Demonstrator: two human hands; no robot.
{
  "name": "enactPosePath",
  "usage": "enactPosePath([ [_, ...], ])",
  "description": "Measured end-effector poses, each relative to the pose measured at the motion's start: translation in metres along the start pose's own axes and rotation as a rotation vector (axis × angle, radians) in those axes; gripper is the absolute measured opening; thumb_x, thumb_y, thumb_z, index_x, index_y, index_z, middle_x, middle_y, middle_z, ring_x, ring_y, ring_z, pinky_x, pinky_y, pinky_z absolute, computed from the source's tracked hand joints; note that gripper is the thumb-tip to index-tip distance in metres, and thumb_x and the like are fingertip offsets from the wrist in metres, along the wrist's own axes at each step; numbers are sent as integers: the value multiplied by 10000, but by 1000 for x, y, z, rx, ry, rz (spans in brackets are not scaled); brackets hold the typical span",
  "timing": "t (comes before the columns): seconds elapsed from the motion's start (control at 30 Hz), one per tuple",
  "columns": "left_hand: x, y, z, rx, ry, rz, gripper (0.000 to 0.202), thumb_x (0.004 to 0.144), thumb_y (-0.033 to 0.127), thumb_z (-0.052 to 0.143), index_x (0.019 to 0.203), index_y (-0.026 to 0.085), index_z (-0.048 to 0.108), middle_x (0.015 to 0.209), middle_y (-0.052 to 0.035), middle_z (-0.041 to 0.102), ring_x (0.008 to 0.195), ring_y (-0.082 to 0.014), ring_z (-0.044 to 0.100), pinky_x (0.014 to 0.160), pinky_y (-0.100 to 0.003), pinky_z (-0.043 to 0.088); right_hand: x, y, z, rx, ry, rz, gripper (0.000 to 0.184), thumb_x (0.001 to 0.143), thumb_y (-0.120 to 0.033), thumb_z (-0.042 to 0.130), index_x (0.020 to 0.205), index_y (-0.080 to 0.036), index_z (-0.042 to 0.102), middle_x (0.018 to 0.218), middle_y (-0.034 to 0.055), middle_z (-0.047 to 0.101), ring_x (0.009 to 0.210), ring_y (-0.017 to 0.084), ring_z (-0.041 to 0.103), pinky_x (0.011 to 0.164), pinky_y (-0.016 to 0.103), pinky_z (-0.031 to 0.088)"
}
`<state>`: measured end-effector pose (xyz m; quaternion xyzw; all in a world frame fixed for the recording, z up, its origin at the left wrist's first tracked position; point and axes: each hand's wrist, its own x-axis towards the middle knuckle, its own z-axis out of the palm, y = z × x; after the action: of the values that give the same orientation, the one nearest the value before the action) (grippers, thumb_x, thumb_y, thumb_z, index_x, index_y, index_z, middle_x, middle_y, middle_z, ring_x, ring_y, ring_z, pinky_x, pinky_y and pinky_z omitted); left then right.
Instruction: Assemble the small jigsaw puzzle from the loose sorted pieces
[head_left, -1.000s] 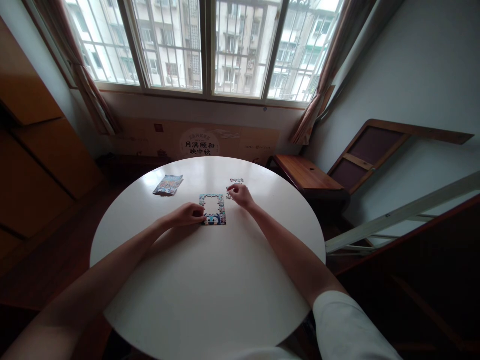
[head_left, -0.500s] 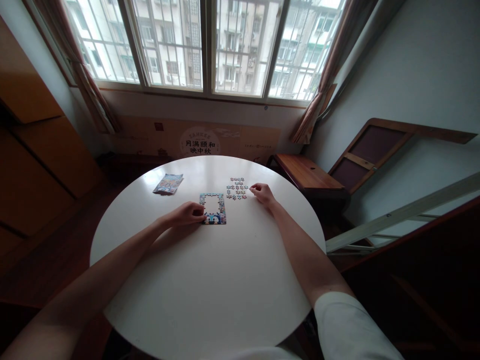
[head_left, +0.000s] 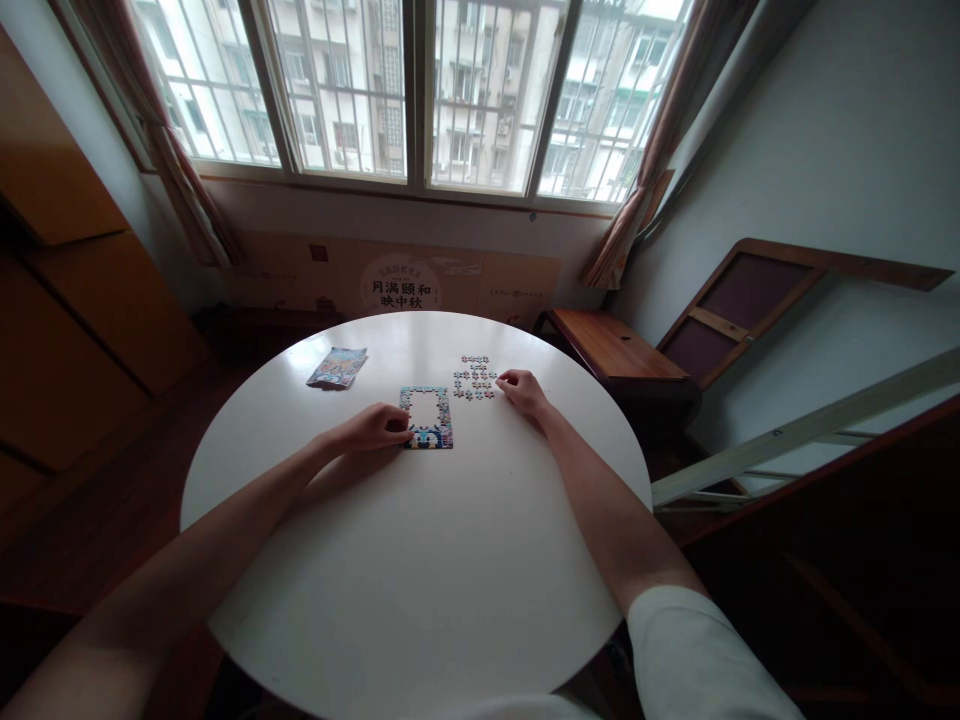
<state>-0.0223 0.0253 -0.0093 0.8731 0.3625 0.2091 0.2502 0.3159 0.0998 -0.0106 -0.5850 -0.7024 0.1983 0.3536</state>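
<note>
A small jigsaw frame (head_left: 426, 417), its coloured border joined and its middle open, lies near the centre of the round white table (head_left: 420, 580). My left hand (head_left: 373, 428) rests curled against the frame's lower left corner. Several loose puzzle pieces (head_left: 473, 377) are spread just right of the frame. My right hand (head_left: 522, 390) sits at the right edge of those pieces, fingers bent and pinched together; whether a piece is in them is too small to tell.
A printed packet (head_left: 337, 367) lies on the table's far left. A wooden bench (head_left: 611, 350) and a leaning wooden board (head_left: 750, 300) stand to the right. A window with bars (head_left: 420, 90) is behind, and wooden cabinets (head_left: 67, 300) are at left.
My right hand moved from beside the frame's upper right corner out to the right side of the loose pieces, uncovering them. My left hand stayed on the frame.
</note>
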Motion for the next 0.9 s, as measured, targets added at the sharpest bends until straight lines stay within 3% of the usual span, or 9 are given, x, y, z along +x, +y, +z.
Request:
enactPosePath([
  [0.9, -1, 4, -3, 24, -12, 6, 361, 809, 435, 532, 604, 143, 475, 557, 48, 378, 534, -74, 328, 502, -203, 243, 0, -1, 1, -61, 5, -19, 201, 768, -284, 575, 812, -136, 703, 644, 23, 628, 583, 119, 528, 569, 227, 378],
])
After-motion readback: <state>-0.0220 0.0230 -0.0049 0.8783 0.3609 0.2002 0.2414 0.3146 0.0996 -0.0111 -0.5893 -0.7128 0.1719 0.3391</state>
